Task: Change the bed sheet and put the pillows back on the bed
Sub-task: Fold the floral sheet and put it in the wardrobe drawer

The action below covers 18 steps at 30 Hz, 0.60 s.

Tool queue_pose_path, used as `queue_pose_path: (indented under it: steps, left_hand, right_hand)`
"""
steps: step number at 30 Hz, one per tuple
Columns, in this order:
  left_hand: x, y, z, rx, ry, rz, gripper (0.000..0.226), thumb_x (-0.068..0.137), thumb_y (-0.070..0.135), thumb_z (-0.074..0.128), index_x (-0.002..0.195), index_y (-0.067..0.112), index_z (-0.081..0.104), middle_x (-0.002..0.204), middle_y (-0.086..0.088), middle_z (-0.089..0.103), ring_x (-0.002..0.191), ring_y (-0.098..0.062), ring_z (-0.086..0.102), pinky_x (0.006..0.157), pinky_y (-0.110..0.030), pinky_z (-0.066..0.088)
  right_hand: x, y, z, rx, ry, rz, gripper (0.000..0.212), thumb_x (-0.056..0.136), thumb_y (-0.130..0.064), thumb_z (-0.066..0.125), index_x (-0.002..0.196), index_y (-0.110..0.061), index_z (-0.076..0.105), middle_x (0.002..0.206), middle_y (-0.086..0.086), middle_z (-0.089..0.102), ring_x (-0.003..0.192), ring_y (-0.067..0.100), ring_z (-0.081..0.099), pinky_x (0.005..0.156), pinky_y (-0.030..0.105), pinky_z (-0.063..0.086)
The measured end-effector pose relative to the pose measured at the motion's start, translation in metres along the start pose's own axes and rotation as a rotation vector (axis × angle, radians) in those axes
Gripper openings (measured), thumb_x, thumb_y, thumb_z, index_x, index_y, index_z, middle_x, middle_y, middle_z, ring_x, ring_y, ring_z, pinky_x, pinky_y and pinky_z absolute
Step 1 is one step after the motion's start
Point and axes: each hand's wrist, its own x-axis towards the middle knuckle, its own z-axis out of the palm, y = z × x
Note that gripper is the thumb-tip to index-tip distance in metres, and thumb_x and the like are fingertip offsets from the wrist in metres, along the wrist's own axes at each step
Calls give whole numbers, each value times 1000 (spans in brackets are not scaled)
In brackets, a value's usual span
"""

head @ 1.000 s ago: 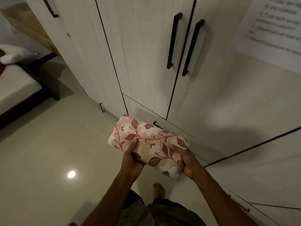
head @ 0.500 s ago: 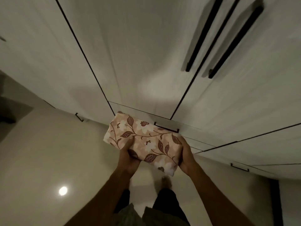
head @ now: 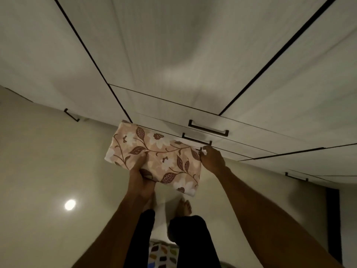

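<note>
I hold a folded bed sheet (head: pixel 158 153), peach with white flowers and dark red leaves, level in front of me at waist height. My left hand (head: pixel 141 176) grips its near edge from below, thumb on top. My right hand (head: pixel 211 158) pinches its right end, close to a low drawer handle (head: pixel 196 139). The bed and the pillows are out of view.
A tall pale wardrobe (head: pixel 173 55) with black seams fills the upper view, with drawers and black handles (head: pixel 208 128) along its base. Beige glossy floor (head: pixel 48 161) lies to the left, with a lamp reflection. My bare feet stand below the sheet. A patterned cloth (head: pixel 161 254) shows between my legs.
My view has tilted down and closer to the wardrobe base; the bed at the left has left the frame. My right hand has shifted from under the sheet to its right end.
</note>
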Motion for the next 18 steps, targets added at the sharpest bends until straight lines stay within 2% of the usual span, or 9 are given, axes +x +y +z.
queue_pose_path:
  steps: [4,8,13,18]
  left_hand:
    - [50,-5,-23,0,0,44,38,105,19,53,142,14,58,139,-13,66,128,-33,64,108,-59,47]
    - [83,-6,-43,-9,-3,66,38,106,20,53,144,16,57,138,-11,67,126,-31,65,103,-59,52]
    - [93,-5,-55,6,-22,66,38,106,23,52,143,17,57,139,-11,66,128,-31,64,109,-59,48]
    - [92,-6,-59,-8,-30,64,34,107,23,50,136,17,67,135,-10,69,122,-29,68,100,-57,53]
  right_hand:
    - [66,10,36,-238,-1,-125,67,99,-43,66,154,-13,44,153,15,52,141,35,49,114,51,45]
    - [108,17,66,-438,18,-202,79,95,-43,72,154,-5,39,154,20,49,143,35,48,118,48,39]
    - [137,26,90,-456,11,-175,91,89,-49,76,158,-8,33,162,18,37,149,36,38,121,49,37]
    - [139,24,96,-473,39,-168,95,84,-46,83,157,-10,34,162,18,36,148,36,37,120,50,39]
